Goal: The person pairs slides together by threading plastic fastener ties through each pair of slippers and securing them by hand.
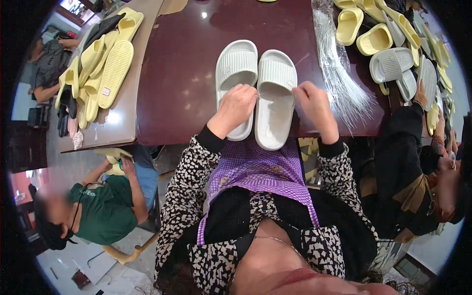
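Note:
Two off-white slide slippers [276, 101] lie side by side on the dark red table, their ribbed straps toward the far side. My left hand [236, 108] is closed over the inner part of the left slipper, fingers pinched near the gap between the two. At the right edge of the right slipper's strap, my right hand [315, 109] is closed in a pinch. A thin clear plastic strand [270, 93] runs across the right slipper's opening between my hands. Its ends are hidden in my fingers.
A bundle of clear plastic strands [339, 69] lies to the right. Yellow slippers [115, 73] are heaped at the left; yellow and grey slippers [391, 64] are piled at the far right. Co-workers sit on both sides, one in a green shirt [105, 214] holding a yellow slipper.

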Demonstrator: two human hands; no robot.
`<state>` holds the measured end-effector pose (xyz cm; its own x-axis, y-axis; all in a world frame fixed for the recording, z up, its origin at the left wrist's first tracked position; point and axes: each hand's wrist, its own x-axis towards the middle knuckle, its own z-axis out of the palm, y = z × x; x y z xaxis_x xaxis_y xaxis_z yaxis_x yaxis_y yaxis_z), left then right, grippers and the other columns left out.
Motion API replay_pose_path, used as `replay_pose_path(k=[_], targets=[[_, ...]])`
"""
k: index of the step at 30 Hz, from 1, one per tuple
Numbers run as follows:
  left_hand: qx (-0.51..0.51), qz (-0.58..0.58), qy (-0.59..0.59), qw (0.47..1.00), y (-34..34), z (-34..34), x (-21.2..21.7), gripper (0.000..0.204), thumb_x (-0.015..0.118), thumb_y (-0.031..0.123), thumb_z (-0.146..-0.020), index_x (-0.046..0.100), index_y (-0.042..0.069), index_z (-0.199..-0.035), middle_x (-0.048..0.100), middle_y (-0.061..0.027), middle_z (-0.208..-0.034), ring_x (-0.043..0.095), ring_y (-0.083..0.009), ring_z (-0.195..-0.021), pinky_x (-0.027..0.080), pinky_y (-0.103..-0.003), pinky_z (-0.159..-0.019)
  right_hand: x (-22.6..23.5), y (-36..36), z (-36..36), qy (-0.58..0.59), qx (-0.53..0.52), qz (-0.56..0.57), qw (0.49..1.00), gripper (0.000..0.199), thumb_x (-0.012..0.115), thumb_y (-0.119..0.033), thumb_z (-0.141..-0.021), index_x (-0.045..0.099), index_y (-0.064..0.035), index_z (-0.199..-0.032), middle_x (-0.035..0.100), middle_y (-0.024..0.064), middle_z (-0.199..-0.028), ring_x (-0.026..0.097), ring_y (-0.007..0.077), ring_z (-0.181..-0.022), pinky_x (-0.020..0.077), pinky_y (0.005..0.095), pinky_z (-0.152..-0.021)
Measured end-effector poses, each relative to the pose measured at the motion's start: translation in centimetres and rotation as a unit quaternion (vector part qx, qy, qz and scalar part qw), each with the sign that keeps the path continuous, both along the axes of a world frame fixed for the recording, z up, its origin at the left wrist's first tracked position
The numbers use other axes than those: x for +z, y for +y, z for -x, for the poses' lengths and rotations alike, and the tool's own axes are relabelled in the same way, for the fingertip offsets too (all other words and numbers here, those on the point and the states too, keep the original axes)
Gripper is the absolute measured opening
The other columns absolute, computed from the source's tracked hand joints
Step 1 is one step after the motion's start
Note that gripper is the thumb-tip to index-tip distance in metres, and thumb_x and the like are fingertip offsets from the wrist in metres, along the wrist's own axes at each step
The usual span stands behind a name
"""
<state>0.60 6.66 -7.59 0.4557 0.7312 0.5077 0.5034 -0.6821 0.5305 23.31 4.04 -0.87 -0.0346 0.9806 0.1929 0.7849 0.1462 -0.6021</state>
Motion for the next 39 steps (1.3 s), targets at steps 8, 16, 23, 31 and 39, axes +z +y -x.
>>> replay_pose_path(k=[8, 16, 23, 31, 39], targets=[[0.024, -0.018, 0.025, 0.999, 1.1, -0.3, 0.3, 0.004, 0.056, 0.002, -0.081, 0.057, 0.000, -0.085, 0.059, -0.0135, -0.082, 0.057, -0.0304, -0.082, 0.047, -0.038, -0.072, -2.6, 9.0, -2.9, -0.133, -0.093, 0.064, 0.985, 0.030, 0.063, -0.026, -0.085, 0.066, 0.0042, -0.083, 0.064, 0.0240, -0.085, 0.063, 0.0375, -0.082, 0.0489, 0.0423, -0.072], [0.018, -0.066, 0.008, 0.998, 2.4, -0.4, -0.6, 0.007, 0.055, 0.001, -0.076, 0.054, 0.003, -0.083, 0.057, -0.0110, -0.083, 0.057, -0.0292, -0.081, 0.047, -0.039, -0.074, -4.4, 13.2, -3.0, -0.015, -0.013, 0.007, 1.000, 0.025, 0.062, -0.022, -0.081, 0.068, 0.0015, -0.086, 0.067, 0.0205, -0.084, 0.065, 0.0341, -0.082, 0.0498, 0.0398, -0.073], [0.036, -0.037, 0.024, 0.998, 3.1, -0.9, -0.9, 0.009, 0.052, 0.000, -0.078, 0.053, 0.002, -0.086, 0.059, -0.0138, -0.087, 0.059, -0.0306, -0.085, 0.048, -0.040, -0.074, -2.4, 15.5, -0.1, 0.030, 0.088, -0.002, 0.996, 0.022, 0.065, -0.018, -0.080, 0.068, 0.0018, -0.089, 0.067, 0.0117, -0.075, 0.062, 0.0171, -0.068, 0.0493, 0.0309, -0.066], [0.045, -0.039, 0.086, 0.995, 3.6, -1.8, -0.3, 0.010, 0.051, 0.002, -0.079, 0.053, 0.003, -0.088, 0.059, -0.0136, -0.089, 0.061, -0.0304, -0.085, 0.050, -0.040, -0.073, -1.8, 18.4, 5.1, 0.066, 0.208, 0.116, 0.969, 0.020, 0.066, -0.018, -0.077, 0.069, -0.0003, -0.086, 0.065, 0.0078, -0.071, 0.060, 0.0136, -0.066, 0.0487, 0.0313, -0.063], [0.046, -0.034, 0.077, 0.995, 3.7, -2.2, -0.1, 0.009, 0.049, 0.003, -0.079, 0.052, 0.003, -0.088, 0.058, -0.0140, -0.088, 0.061, -0.0309, -0.085, 0.050, -0.041, -0.073, -2.8, 20.5, 6.7, 0.047, 0.201, 0.235, 0.950, 0.015, 0.067, -0.019, -0.076, 0.067, -0.0049, -0.082, 0.057, 0.0002, -0.066, 0.052, 0.0113, -0.059, 0.0440, 0.0305, -0.049]])
